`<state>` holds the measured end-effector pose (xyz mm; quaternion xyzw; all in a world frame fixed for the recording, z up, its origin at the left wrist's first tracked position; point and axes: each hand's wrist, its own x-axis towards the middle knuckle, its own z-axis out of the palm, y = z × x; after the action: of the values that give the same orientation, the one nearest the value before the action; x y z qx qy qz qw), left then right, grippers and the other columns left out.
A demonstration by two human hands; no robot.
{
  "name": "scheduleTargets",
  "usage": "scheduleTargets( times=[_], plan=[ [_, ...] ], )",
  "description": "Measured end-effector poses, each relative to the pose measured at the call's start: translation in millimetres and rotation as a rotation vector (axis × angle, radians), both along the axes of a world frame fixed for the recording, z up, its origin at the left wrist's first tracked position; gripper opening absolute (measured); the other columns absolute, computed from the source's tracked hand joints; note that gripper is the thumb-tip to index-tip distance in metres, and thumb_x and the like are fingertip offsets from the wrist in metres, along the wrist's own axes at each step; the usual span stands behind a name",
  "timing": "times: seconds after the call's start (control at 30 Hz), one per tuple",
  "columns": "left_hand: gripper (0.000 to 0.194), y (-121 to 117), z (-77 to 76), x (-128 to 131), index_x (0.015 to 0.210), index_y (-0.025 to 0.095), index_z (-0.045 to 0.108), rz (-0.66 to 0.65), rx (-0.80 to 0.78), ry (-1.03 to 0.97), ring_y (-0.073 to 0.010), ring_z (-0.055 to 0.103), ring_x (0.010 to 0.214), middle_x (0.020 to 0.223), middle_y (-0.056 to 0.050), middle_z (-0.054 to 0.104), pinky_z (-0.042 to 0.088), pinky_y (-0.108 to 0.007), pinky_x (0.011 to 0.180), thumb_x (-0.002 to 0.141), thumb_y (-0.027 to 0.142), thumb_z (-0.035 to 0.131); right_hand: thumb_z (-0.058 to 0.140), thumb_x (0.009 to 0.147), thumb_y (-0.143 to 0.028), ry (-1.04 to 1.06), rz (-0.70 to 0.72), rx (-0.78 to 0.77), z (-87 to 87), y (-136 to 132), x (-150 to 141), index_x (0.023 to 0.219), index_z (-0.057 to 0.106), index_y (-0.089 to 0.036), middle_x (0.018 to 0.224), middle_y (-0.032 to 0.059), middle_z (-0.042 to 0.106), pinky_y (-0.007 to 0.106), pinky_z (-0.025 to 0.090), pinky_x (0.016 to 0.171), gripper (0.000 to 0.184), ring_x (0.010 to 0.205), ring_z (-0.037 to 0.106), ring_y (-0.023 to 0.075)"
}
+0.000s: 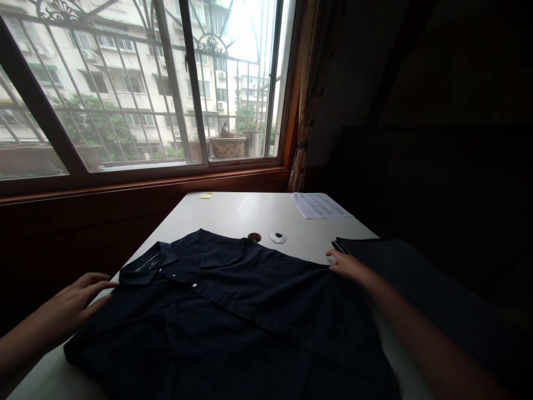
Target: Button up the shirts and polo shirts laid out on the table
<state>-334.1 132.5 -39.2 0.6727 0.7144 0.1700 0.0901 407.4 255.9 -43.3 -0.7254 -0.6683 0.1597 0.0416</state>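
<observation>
A dark navy button-up shirt [233, 303] lies spread on a white table [250, 208], its collar towards the left and small pale buttons down the front. My left hand [85, 300] is at the collar and shoulder side, fingers stretched out and apart, the fingertips at the cloth's edge. On the far right edge of the shirt, my right hand [347, 266] pinches the cloth near the hem, with one finger held out free. Just beyond that hand, a folded dark garment [400, 261] lies along the table's right side, partly hidden by my forearm.
Printed sheets [320, 205] lie at the back right of the table. A yellow sticky note [205, 196] is at the back left. Near the middle are a round cable hole [254, 237] and a white round cap [278, 238]. A barred window and a curtain [306, 94] stand behind.
</observation>
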Motion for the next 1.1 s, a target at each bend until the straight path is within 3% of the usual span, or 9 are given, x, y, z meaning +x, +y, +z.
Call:
scheduleTargets(
  times=[0.1,0.17,0.23,0.4,0.57,0.7,0.83,0.93,1.1],
  plan=[
    [0.055,57,18.5,52,0.113,0.028,0.075,-0.33,-0.004,0.01,-0.0315,0.055,0.125,0.135,-0.005,0.061,0.045,-0.045,0.109,0.086,0.065,0.044,0.061,0.083,-0.015,0.02,-0.017,-0.01,-3.0,-4,7,0.125,0.059,-0.018,0.098,0.0101,0.07,0.029,0.042,0.076,0.042,0.089,0.064,0.0242],
    [0.056,93,14.4,87,0.122,0.025,0.071,-0.488,0.049,0.037,-0.0292,0.054,0.127,0.131,-0.008,0.064,0.041,-0.042,0.113,0.092,0.06,0.039,0.062,0.084,-0.017,0.03,-0.028,-0.014,-4.4,-7,10,0.124,0.059,-0.017,0.099,0.0102,0.068,0.028,0.042,0.074,0.04,0.088,0.063,0.0232],
    [0.057,123,2.0,113,0.124,0.021,0.069,-0.549,0.056,0.121,-0.0282,0.053,0.13,0.134,-0.01,0.063,0.042,-0.039,0.113,0.095,0.057,0.036,0.061,0.085,-0.017,0.041,-0.042,-0.02,-4.9,-8,12,0.125,0.058,-0.016,0.098,0.0098,0.068,0.027,0.043,0.072,0.04,0.086,0.063,0.0222],
    [0.063,168,-28.5,132,0.142,0.02,0.054,-0.462,0.023,0.189,-0.0298,0.042,0.14,0.152,-0.01,0.047,0.03,-0.046,0.119,0.097,0.057,0.032,0.06,0.086,-0.017,0.075,-0.056,-0.03,-5.1,-5,14,0.125,0.057,-0.015,0.092,0.0066,0.067,0.026,0.043,0.068,0.039,0.08,0.063,0.0197],
    [0.063,185,-42.2,117,0.153,0.019,0.036,-0.355,-0.035,0.24,-0.0324,0.023,0.15,0.161,-0.01,0.029,0.021,-0.052,0.12,0.099,0.051,0.028,0.058,0.085,-0.017,0.112,-0.046,0.011,-8.2,6,14,0.126,0.057,-0.013,0.094,0.0072,0.067,0.026,0.044,0.069,0.041,0.081,0.063,0.0192],
    [0.061,195,-48.0,105,0.154,0.022,0.034,-0.267,-0.1,0.265,-0.0352,0.021,0.15,0.163,-0.01,0.024,0.019,-0.057,0.118,0.099,0.048,0.03,0.06,0.082,-0.016,0.113,-0.074,0.071,-11.7,23,8,0.126,0.058,-0.016,0.093,0.0064,0.068,0.026,0.044,0.074,0.044,0.085,0.064,0.0204],
    [0.064,206,-45.7,100,0.15,0.025,0.042,-0.201,-0.152,0.261,-0.0374,0.027,0.147,0.16,-0.009,0.03,0.024,-0.057,0.115,0.094,0.055,0.036,0.062,0.079,-0.016,0.121,-0.096,0.133,-14.3,37,3,0.126,0.059,-0.018,0.093,0.0062,0.068,0.027,0.045,0.077,0.047,0.087,0.065,0.0212],
    [0.064,215,-37.0,97,0.144,0.025,0.052,-0.193,-0.141,0.24,-0.0328,0.044,0.139,0.151,-0.01,0.048,0.032,-0.046,0.114,0.093,0.06,0.033,0.063,0.078,-0.018,0.147,-0.109,0.168,-17.7,40,3,0.124,0.061,-0.018,0.094,0.0071,0.068,0.027,0.046,0.076,0.046,0.086,0.066,0.0216],
    [0.065,240,-23.3,101,0.141,0.015,0.054,-0.164,-0.067,0.195,-0.0292,0.061,0.117,0.128,-0.014,0.065,0.042,-0.039,0.105,0.094,0.053,0.03,0.058,0.085,-0.028,0.225,-0.131,0.217,-28.0,32,9,0.124,0.061,-0.017,0.092,0.0066,0.069,0.028,0.047,0.075,0.041,0.084,0.066,0.0212]
  ],
)
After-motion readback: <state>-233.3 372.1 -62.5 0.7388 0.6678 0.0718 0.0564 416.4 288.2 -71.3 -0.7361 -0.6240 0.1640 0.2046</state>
